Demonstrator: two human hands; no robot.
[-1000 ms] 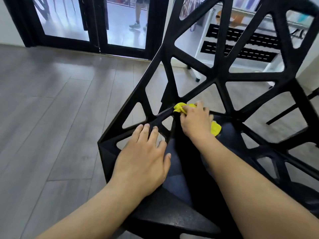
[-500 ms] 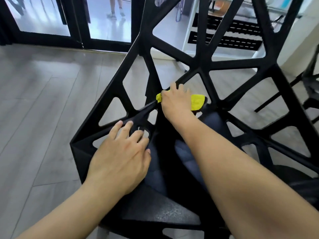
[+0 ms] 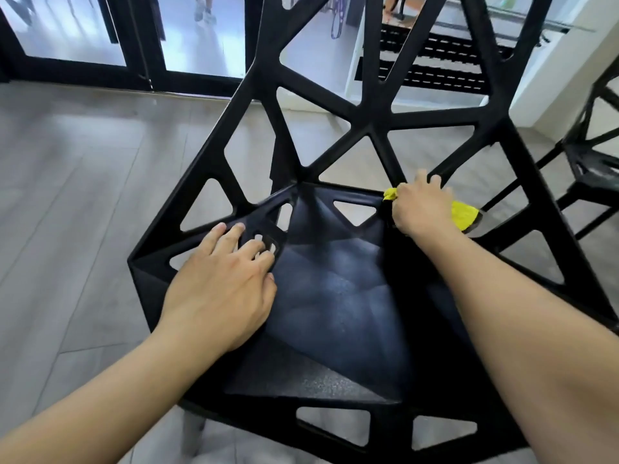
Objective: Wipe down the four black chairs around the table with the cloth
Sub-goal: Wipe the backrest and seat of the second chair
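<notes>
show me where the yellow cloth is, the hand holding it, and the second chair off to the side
yellow cloth (image 3: 464,214): head view, the bunched end right of the knuckles.
right hand (image 3: 423,209): head view, back of the hand.
second chair (image 3: 593,162): head view, its seat.

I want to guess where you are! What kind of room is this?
Probably a dining or living area in a home or office: grey wood-look floor, glass doors with black frames, and a second black chair nearby.

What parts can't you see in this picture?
Head view only:
- Yellow cloth: mostly hidden under the right hand.
- Black chair: backrest top cut off by the edge.
- Second chair: cut off at right.
- Person outside: only feet show.
</notes>
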